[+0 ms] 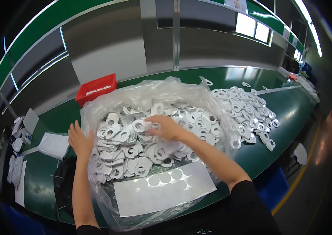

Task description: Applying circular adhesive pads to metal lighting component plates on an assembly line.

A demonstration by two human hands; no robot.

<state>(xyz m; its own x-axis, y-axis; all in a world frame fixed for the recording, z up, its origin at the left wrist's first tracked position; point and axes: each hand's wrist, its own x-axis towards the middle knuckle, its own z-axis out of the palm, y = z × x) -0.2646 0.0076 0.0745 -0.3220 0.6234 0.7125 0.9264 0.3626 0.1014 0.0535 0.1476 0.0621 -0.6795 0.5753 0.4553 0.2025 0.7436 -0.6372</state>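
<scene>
Right hand (pixel 166 127) fingers pinching white ring (pixel 139 125); left hand (pixel 80 141) flat on bag (pixel 95 113)

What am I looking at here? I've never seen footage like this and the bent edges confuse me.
It is one picture from a wide-angle camera worn on a person's head, looking down at their own bare hands; the lens bends straight lines. On the green workbench sits a clear plastic bag full of white die-cut pieces. The right hand picks at one piece; the left hand rests on the bag's edge. A punched white sheet lies in front, a loose pile of pieces to the right, a red bin behind.
</scene>
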